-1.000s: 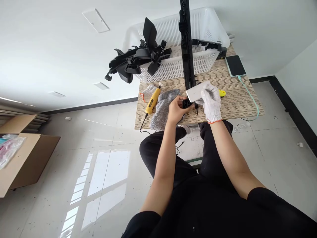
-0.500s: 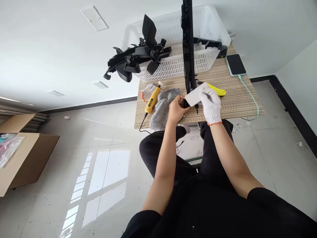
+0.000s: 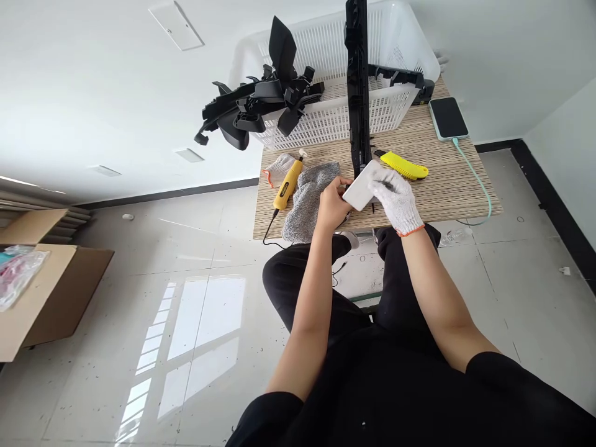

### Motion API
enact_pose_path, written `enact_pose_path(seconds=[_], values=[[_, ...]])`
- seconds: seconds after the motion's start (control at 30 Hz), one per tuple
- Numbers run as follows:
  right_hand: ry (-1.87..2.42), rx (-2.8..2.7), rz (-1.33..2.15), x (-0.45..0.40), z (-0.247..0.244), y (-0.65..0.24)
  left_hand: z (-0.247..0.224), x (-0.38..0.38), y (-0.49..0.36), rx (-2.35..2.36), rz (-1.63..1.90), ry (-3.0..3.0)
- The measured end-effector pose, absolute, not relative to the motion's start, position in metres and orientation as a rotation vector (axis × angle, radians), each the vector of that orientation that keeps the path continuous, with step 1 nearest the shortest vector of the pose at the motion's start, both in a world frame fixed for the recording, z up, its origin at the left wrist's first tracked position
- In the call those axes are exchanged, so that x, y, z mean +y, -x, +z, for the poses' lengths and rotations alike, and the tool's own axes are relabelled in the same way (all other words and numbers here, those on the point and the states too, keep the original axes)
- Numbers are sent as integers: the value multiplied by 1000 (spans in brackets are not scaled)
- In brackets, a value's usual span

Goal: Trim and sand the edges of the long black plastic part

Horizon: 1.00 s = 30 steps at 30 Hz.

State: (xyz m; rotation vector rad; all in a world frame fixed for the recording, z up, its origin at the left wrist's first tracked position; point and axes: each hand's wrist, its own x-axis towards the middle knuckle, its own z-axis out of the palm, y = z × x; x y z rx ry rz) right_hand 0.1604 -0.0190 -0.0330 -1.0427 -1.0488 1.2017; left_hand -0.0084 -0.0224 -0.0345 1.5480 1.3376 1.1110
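Note:
My left hand [image 3: 331,208], bare, grips the lower end of a long black plastic strip [image 3: 357,93] that stands upright from the small wooden table [image 3: 447,183]. My right hand [image 3: 397,200], in a white knit glove, holds a flat white block [image 3: 361,189] pressed against the strip's lower end, next to the left hand. A yellow utility knife [image 3: 404,166] lies on the table just behind my right hand.
A white plastic basket [image 3: 326,121] at the table's back holds black plastic parts [image 3: 261,108] that overhang its left side. A yellow handled tool [image 3: 287,177], a white glove [image 3: 278,166] and a grey cloth [image 3: 305,202] lie left. A phone [image 3: 447,118] charges at right. Cardboard boxes [image 3: 41,292] stand on the floor.
My right hand has slid the white block down and left along the strip's end, uncovering the yellow knife. The left hand has kept its grip.

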Motion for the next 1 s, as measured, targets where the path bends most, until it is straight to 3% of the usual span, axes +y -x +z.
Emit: enact_pose_path(seconds=[0.1,0.27,0.43,0.57,1.0], values=[[1016,-899,1092,-18,-32,-162,-36,-22,8,1331,1129,-1532],[1003,-1033,1249,-18,-31,-162,-38,-21,10,1300,1138,-1523],[1004,-893,1074,-15,-34,-165,-42,-20,10,1229,1171,-1471],[975,-1077,1227,-17,-35,-164,-45,-18,10,1211,1196,-1459],[1012,-876,1175,-16,-29,-162,-42,-20,9,1241,1209,-1468]])
